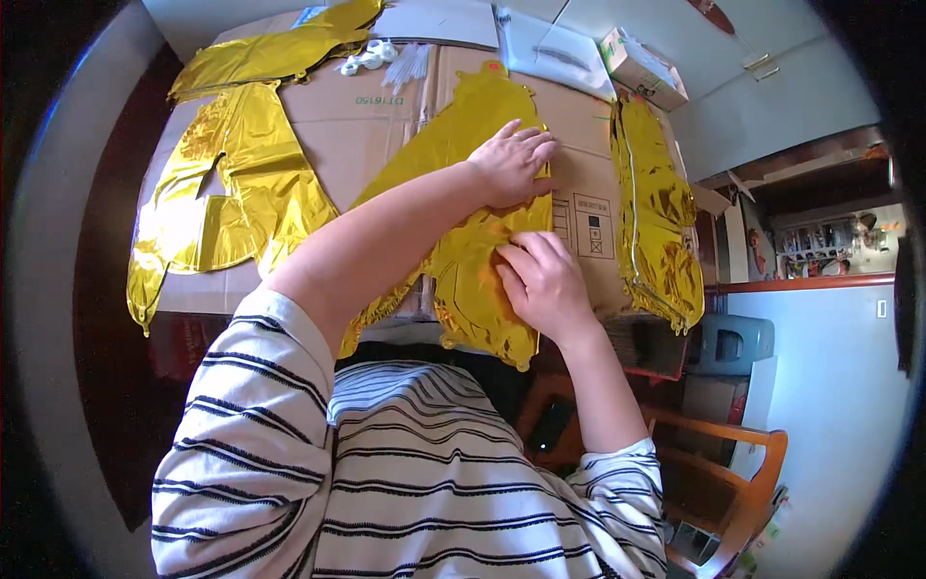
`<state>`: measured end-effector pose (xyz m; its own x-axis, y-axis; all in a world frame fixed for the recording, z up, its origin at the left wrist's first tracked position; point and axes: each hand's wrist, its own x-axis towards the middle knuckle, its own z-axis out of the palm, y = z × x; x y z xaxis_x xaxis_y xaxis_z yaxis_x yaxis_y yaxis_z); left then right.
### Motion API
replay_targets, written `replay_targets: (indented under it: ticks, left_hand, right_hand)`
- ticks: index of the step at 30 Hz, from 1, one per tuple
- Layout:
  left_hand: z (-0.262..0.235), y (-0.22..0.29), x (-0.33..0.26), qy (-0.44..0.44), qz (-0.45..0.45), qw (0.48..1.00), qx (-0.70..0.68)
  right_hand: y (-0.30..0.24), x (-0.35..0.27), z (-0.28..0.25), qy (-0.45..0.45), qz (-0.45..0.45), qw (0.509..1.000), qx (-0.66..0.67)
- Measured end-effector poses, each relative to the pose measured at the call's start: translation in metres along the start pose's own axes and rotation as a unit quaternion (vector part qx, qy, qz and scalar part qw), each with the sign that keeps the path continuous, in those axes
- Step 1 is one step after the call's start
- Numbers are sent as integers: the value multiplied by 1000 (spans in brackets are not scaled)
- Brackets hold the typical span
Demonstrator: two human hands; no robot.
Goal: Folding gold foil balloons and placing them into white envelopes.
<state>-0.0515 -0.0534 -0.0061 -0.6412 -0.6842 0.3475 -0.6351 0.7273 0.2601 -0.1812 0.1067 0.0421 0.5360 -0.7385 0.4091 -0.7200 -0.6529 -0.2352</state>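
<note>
Gold foil balloon (pixel 463 145) lies flat, uninflated, on the cardboard sheet (pixel 367 125) over the desk. My left hand (pixel 516 162) presses it down, fingers spread flat, gripping nothing. My right hand (pixel 543 280) pinches the lower foil. Likely light, crinkly, slippery, tears easily; best held near edges. More gold balloons (pixel 231 183) either side.

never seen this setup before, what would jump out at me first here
The shiny gold foil balloon flat on the cardboard sheet at centre, with the left hand pressed on it and the right hand pinching its lower part. More gold foil balloons lie at left and right.
</note>
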Motion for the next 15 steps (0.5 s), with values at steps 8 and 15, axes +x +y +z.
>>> replay_targets:
  ticks: [8, 15]
  left_hand:
    - [-61, -19, -12, 317, -88, 932, -153]
    - [-165, 12, -187, 62, -291, 954, -34]
  right_hand:
    - [-2, 3, -1, -19, 9, 1000, 13]
    - [13, 16, -10, 53, 1, 998, 17]
